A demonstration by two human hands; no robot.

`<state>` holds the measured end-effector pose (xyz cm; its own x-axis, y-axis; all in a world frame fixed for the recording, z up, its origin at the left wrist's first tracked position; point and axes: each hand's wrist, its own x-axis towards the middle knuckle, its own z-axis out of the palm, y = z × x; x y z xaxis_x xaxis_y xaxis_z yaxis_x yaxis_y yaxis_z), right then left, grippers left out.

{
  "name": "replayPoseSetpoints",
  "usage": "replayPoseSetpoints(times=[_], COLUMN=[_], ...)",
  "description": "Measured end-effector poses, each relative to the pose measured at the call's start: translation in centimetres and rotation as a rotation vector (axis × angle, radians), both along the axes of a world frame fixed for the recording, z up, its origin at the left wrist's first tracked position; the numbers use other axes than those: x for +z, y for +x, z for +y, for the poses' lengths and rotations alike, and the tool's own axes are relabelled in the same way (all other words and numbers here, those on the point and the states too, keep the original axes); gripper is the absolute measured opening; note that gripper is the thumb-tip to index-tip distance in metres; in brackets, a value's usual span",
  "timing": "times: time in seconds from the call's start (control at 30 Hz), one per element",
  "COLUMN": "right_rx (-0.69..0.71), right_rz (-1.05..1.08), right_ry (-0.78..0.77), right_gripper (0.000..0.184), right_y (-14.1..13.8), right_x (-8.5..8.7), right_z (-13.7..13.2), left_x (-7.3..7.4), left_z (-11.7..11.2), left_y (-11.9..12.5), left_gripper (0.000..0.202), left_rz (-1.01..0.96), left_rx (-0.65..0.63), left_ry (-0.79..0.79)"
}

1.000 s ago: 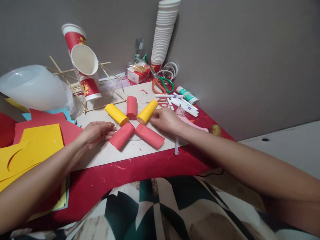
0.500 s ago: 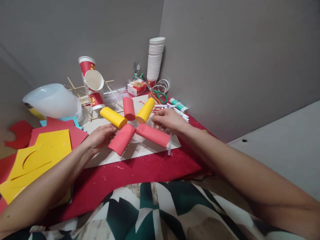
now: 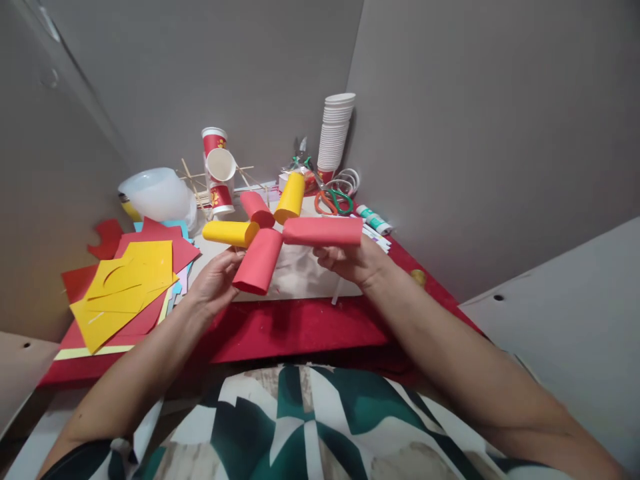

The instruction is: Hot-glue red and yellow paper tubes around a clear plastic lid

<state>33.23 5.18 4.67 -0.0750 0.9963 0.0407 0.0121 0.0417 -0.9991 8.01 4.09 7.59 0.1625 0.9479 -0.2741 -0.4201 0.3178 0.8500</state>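
Observation:
Between my hands is a star-shaped ring of red and yellow paper tubes [image 3: 323, 231], raised above a white board [image 3: 300, 277]. Three tubes are red and two are yellow, their inner ends meeting around a small middle gap. My left hand [image 3: 219, 279] is closed at the left edge, its fingertips under the yellow tube and beside the lower red one. On the other side, my right hand [image 3: 353, 261] has its fingers curled under the long red tube, which partly covers them. The exact grip points are hidden. A translucent stick [image 3: 337, 291] lies below my right hand.
Cut yellow and red paper sheets [image 3: 133, 273] lie at left, by a whitish plastic bag [image 3: 157, 193]. Behind are joined red paper cups [image 3: 220, 165], thin wooden sticks [image 3: 245, 177], scissors [image 3: 343, 202], stacked cups [image 3: 336, 137] and a glue stick [image 3: 374, 220]. Grey walls close in the corner.
The ring of tubes has been lifted and tilted, and its right red tube now lies nearly level over my right hand. The view has shifted, showing more at the left.

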Motion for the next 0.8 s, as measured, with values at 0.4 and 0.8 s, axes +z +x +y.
replayPoseSetpoints(times=[0.4,0.8], right_rx=[-0.035,-0.191], right_rz=[0.550,0.487], right_ry=[0.004,-0.005], right_gripper=[0.049,0.020], right_y=[-6.1,-7.0], right_x=[-1.9,-1.3], right_z=[-4.1,-0.7], left_x=[-3.2,-5.1], left_z=[-2.4,-3.7], left_y=[3.6,3.2], left_gripper=[0.024,0.043], left_rz=[-0.211,-0.207], left_rx=[0.190,0.034], left_ry=[0.118,0.073])
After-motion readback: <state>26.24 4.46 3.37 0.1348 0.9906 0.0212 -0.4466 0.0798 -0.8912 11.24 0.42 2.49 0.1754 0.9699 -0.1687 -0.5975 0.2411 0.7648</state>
